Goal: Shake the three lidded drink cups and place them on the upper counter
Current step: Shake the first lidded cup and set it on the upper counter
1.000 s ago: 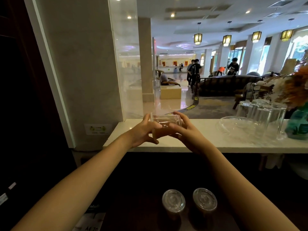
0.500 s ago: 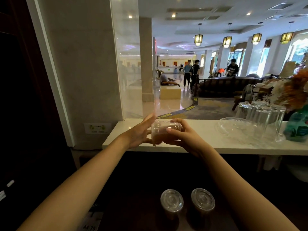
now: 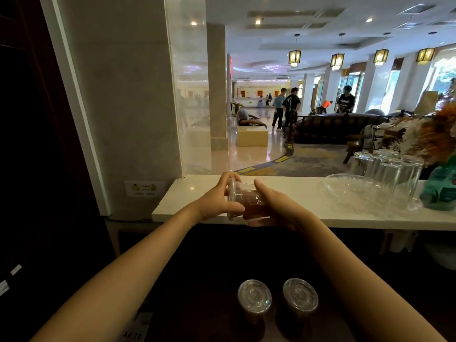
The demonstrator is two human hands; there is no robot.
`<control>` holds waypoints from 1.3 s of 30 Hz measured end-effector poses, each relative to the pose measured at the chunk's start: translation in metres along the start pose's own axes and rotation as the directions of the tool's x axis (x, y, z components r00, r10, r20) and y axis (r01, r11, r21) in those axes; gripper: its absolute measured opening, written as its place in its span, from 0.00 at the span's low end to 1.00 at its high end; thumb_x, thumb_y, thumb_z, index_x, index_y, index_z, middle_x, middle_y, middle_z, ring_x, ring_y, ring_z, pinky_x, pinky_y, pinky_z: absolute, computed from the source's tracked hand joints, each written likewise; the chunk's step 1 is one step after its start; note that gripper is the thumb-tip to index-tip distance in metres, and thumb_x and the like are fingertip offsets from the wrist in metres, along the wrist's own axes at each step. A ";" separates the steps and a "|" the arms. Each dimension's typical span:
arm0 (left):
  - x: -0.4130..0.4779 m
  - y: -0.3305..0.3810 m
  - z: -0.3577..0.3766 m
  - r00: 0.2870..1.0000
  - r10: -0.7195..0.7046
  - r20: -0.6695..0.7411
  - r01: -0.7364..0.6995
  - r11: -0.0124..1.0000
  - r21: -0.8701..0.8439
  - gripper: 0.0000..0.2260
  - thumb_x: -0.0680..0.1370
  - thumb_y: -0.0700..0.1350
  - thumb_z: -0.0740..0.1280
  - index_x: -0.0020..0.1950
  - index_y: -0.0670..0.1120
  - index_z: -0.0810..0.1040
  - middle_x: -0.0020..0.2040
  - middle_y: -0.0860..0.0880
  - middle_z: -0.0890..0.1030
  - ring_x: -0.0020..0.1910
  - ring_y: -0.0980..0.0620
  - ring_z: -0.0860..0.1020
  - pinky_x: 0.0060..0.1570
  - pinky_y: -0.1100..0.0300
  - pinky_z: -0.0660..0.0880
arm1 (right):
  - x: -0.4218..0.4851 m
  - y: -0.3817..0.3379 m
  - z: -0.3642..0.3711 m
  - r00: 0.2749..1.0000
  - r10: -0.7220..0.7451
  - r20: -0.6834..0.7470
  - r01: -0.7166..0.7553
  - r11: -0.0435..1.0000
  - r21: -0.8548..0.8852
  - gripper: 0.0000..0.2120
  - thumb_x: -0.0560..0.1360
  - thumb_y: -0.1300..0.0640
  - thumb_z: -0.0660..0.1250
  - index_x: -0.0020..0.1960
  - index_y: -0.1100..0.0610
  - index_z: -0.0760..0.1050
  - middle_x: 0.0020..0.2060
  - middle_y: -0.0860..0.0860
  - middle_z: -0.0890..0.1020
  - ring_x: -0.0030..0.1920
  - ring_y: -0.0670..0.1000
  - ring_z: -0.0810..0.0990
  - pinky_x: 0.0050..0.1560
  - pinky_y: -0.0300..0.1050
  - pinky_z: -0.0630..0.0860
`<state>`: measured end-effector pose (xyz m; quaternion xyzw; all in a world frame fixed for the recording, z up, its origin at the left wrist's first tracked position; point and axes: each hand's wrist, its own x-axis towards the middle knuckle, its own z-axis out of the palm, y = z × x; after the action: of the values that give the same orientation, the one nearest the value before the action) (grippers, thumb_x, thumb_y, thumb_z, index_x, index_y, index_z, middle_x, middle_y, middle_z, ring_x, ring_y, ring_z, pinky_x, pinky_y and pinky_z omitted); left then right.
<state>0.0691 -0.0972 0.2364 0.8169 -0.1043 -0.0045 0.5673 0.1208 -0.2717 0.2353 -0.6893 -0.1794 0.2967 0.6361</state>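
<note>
I've got the lidded cup (image 3: pixel 246 199) tipped on its side between both hands, right over the front edge of the upper counter (image 3: pixel 308 193). The left hand (image 3: pixel 214 202) curls round the lid end, thumb across the front. The right hand (image 3: pixel 281 209) wraps the base end, fingers closed round it. Brown drink inside, pooled along the cup's low side. Below the hands, nearer me, the second cup (image 3: pixel 254 296) and the third cup (image 3: pixel 300 294) stand upright side by side on the dark lower surface, clear lids on, dark liquid underneath, neither touched. Right of the right hand, on the counter: a glass dish (image 3: pixel 350 186) and clear tumblers (image 3: pixel 394 174), both looking empty, then a green bottle (image 3: pixel 441 187) whose contents I can't make out.
</note>
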 end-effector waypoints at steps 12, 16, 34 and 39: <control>0.004 0.011 -0.022 0.934 -0.270 0.235 0.292 0.954 -0.067 0.17 0.73 0.47 0.66 0.61 0.52 0.70 0.59 0.48 0.75 0.59 0.47 0.75 0.58 0.56 0.74 | -0.006 -0.017 -0.001 0.981 -0.196 0.004 0.190 0.945 -0.266 0.26 0.69 0.61 0.73 0.65 0.54 0.68 0.55 0.59 0.74 0.51 0.55 0.79 0.47 0.45 0.81; 0.007 0.012 -0.017 0.973 -0.164 0.162 0.187 0.972 -0.140 0.10 0.77 0.39 0.64 0.55 0.52 0.74 0.53 0.48 0.79 0.52 0.49 0.79 0.52 0.59 0.78 | -0.001 -0.044 -0.005 0.977 -0.211 0.000 0.202 0.934 -0.293 0.33 0.69 0.66 0.72 0.70 0.56 0.63 0.54 0.56 0.74 0.53 0.54 0.77 0.50 0.44 0.78; 0.059 0.001 -0.019 0.979 -0.008 -0.202 -0.035 0.977 -0.209 0.23 0.69 0.37 0.73 0.63 0.46 0.75 0.59 0.45 0.79 0.60 0.47 0.76 0.56 0.59 0.72 | 0.036 -0.098 -0.006 0.959 -0.283 -0.027 0.183 0.687 -0.703 0.32 0.70 0.66 0.70 0.71 0.60 0.63 0.65 0.58 0.72 0.64 0.57 0.72 0.66 0.52 0.71; 0.064 0.004 -0.019 0.988 -0.022 -0.154 -0.004 0.986 -0.166 0.20 0.70 0.38 0.73 0.60 0.48 0.75 0.56 0.47 0.79 0.57 0.49 0.75 0.54 0.60 0.70 | 0.037 -0.095 -0.013 0.964 -0.262 -0.043 0.162 0.710 -0.685 0.33 0.70 0.67 0.70 0.72 0.60 0.62 0.66 0.58 0.71 0.65 0.57 0.71 0.65 0.50 0.70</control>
<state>0.1334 -0.0922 0.2539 0.7653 -0.0552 0.0480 0.6394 0.1691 -0.2464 0.3222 -0.8661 -0.3089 0.0883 0.3829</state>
